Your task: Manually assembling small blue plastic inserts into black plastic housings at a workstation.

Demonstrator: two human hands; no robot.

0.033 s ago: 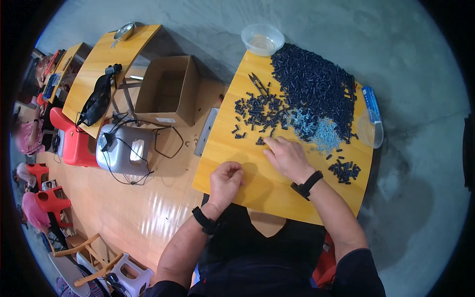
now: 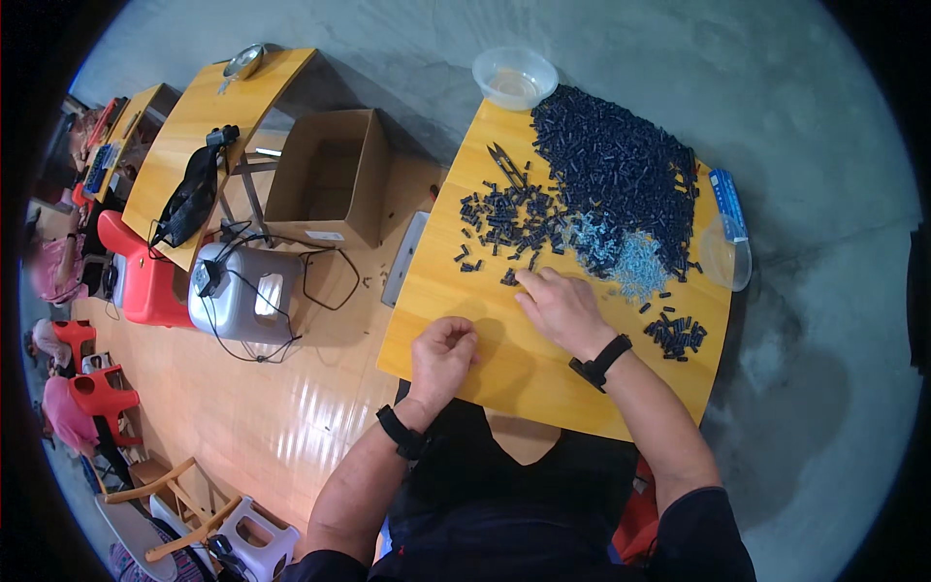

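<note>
My left hand is above the near edge of the yellow table, its fingers curled and the thumb pressed to them. Whatever it pinches is hidden. My right hand reaches over the tabletop, thumb and forefinger apart. Its forefinger is at a few small black cylindrical pieces. Beyond them lies a loose group of black pieces, then a large dark heap of the same kind. Small light-blue bits cover the heap's near side. A smaller black cluster lies right of my right wrist.
Thread snips lie near the far left of the tabletop. A clear plastic bowl stands at the far corner; a clear lid and blue box lie at the right edge. Leftward are a cardboard box and grey stool.
</note>
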